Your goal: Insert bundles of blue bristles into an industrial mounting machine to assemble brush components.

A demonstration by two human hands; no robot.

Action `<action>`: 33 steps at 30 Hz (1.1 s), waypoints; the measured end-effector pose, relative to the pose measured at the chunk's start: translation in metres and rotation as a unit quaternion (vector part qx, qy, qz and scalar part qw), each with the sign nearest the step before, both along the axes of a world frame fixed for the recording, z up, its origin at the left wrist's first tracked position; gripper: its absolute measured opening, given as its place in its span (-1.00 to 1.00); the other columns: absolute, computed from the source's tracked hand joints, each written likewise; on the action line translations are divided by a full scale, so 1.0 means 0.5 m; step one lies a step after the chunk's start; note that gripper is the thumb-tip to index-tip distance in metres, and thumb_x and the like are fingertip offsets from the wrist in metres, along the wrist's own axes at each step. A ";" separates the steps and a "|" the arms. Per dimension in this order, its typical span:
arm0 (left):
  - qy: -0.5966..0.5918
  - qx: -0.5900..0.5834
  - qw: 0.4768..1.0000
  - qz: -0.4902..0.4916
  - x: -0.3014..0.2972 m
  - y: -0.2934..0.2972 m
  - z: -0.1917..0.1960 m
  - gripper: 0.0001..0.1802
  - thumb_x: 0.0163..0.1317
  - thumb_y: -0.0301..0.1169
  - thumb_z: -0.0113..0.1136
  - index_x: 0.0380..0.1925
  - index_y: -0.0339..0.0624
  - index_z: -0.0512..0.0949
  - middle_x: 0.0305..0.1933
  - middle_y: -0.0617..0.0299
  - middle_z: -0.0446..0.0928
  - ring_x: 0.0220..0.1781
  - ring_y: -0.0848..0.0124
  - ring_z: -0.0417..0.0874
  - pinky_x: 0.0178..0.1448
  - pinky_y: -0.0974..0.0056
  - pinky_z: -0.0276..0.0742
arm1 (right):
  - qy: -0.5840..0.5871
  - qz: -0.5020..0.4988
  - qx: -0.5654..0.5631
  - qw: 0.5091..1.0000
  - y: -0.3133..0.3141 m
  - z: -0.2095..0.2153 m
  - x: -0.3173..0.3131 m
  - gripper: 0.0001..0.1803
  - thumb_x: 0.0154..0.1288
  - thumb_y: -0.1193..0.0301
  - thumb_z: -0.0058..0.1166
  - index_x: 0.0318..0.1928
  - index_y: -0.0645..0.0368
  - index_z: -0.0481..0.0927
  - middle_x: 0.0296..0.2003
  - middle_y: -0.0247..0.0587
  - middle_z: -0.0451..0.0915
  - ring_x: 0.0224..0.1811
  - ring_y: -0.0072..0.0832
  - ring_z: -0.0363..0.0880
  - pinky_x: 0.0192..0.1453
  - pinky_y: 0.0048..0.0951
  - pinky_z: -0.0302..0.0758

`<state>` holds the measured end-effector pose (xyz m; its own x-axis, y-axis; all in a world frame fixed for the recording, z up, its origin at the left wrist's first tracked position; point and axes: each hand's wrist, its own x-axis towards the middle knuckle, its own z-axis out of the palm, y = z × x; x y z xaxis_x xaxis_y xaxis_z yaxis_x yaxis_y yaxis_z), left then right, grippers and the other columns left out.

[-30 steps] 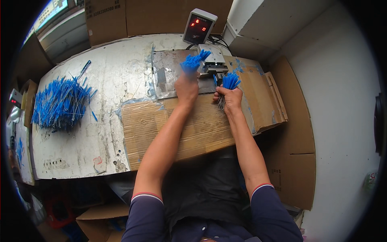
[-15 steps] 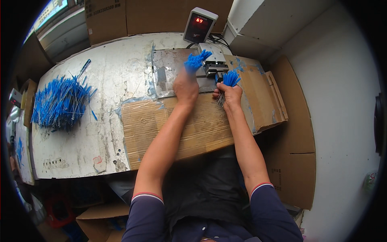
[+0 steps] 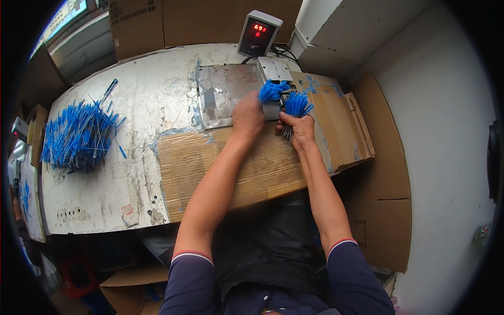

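My left hand (image 3: 248, 116) is closed around a bundle of thin wires with blue plastic ends (image 3: 272, 91); the blue ends fan out past its fingers toward the right. Just right of it, my right hand (image 3: 300, 130) grips a second bundle of blue-ended wires (image 3: 297, 104), blue ends up and bare wires hanging below the fist. The two bundles are close together in front of a small white-topped bench machine (image 3: 274, 68). Its front is largely hidden behind the blue ends. Left of the machine lies a worn metal plate (image 3: 226, 84).
A large heap of blue-ended wires (image 3: 81, 134) lies on the white table (image 3: 134, 157) at the left, near a pen (image 3: 109, 89). Behind the machine stands a box with a red digital display (image 3: 259, 33). Taped cardboard (image 3: 210, 173) covers the near edge; a cardboard box (image 3: 341, 123) sits right.
My left hand has moved right and slightly nearer, bringing its bundle down beside the right hand's bundle. My right hand has barely moved. More lit digits show on the display.
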<state>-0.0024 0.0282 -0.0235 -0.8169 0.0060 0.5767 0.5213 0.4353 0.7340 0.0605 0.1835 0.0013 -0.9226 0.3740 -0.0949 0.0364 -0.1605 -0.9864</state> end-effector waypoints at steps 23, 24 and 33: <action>-0.079 0.038 0.996 -0.011 0.000 -0.009 0.010 -0.86 0.25 -0.48 0.22 -0.18 -0.16 0.57 -0.27 -0.10 0.65 -0.18 -0.18 0.67 -0.16 -0.11 0.55 | -0.019 0.000 -0.061 0.998 -0.029 0.026 -0.003 -0.78 0.17 0.68 0.30 -0.16 0.33 0.60 -0.39 -0.10 0.68 -0.45 -0.28 0.73 -0.39 -0.24 0.77; -0.071 0.098 0.992 -0.035 -0.005 -0.003 0.002 -0.83 0.30 -0.46 0.26 -0.12 -0.14 0.60 -0.27 -0.02 0.70 -0.22 0.00 0.73 -0.15 0.01 0.59 | -0.010 0.018 -0.055 0.998 -0.041 0.027 -0.005 -0.76 0.17 0.67 0.31 -0.14 0.31 0.60 -0.38 -0.12 0.67 -0.44 -0.29 0.73 -0.38 -0.24 0.76; -0.075 0.213 0.973 -0.047 -0.005 0.000 -0.002 -0.81 0.36 -0.44 0.26 -0.05 -0.15 0.62 -0.25 0.01 0.70 -0.20 0.12 0.71 -0.15 0.09 0.58 | -0.008 0.052 -0.089 0.995 -0.058 0.033 0.009 -0.78 0.25 0.59 0.32 -0.13 0.28 0.58 -0.36 -0.19 0.66 -0.36 -0.34 0.71 -0.29 -0.27 0.74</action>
